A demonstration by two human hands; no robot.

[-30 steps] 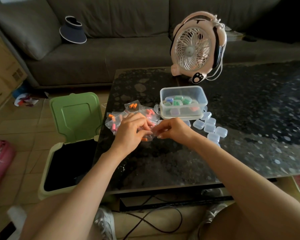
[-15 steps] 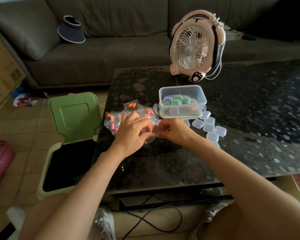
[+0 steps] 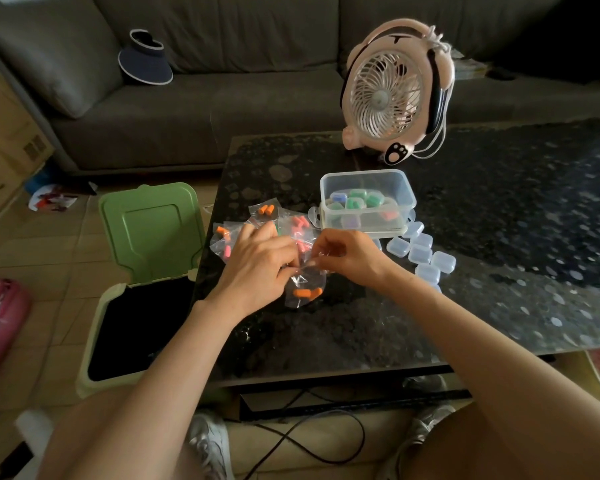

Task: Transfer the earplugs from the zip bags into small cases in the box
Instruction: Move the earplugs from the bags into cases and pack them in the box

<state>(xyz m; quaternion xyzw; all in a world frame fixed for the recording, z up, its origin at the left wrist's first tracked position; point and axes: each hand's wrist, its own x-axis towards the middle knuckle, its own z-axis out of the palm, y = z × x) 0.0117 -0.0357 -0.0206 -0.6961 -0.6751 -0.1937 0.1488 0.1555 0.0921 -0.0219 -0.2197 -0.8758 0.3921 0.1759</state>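
Seated person's view over a dark table (image 3: 499,271). Left hand (image 3: 257,268) and right hand (image 3: 352,258) each pinch the top edge of one clear zip bag (image 3: 303,301), fingers curled; two orange earplugs (image 3: 307,293) sit at its bottom. Bag looks light, floppy, slick, so prob. best gripped at the zip lips. More bags (image 3: 264,213) lie just behind, w/ the box (image 3: 368,178) and empty cases (image 3: 426,254) nearby.
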